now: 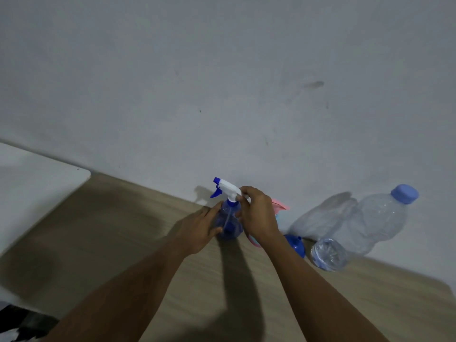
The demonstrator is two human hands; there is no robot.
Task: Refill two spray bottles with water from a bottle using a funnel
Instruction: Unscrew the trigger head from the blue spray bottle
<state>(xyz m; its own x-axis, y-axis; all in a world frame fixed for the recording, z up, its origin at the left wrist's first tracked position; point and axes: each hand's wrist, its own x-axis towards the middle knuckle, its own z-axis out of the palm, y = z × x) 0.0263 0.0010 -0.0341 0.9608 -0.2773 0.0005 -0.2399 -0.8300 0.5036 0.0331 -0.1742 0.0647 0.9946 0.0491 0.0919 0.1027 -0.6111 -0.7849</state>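
A blue spray bottle (229,223) with a white and blue trigger head stands on the wooden table near the wall. My left hand (201,230) grips its body from the left. My right hand (257,214) is closed around the back of the spray head and neck. Behind my right hand a second spray bottle (280,210), pale blue with a pink head, is mostly hidden. A blue funnel (295,244) lies on the table to the right. A large clear water bottle (370,223) with a blue cap stands against the wall.
The wooden table (123,243) runs along a grey wall. A white surface (32,183) adjoins it at the left. Dark items show at the bottom left corner.
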